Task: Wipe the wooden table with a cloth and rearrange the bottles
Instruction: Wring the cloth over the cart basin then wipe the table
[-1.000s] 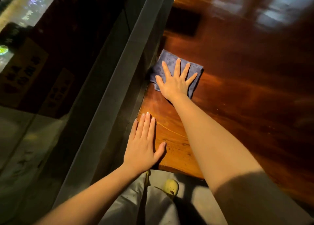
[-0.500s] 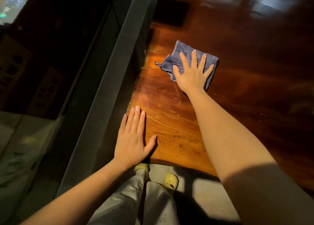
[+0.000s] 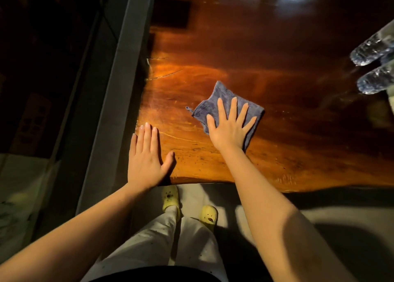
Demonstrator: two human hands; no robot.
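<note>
My right hand (image 3: 231,126) lies flat with spread fingers on a grey-blue cloth (image 3: 215,99), pressing it onto the glossy wooden table (image 3: 277,79). The cloth sits near the table's front left part. My left hand (image 3: 146,156) rests flat on the table's front left corner, fingers together, holding nothing. Two clear plastic bottles (image 3: 372,50) (image 3: 375,80) show at the right edge of the view, only partly in frame.
A grey metal frame (image 3: 110,90) with dark glass runs along the table's left side. The table's front edge (image 3: 234,182) is just ahead of my legs and yellow slippers (image 3: 170,197). A dark rectangular patch (image 3: 170,13) lies at the far left of the table.
My right hand has slid the cloth from the far left edge toward me and to the right. The view has shifted, bringing the bottles into sight. My left hand stays at the corner.
</note>
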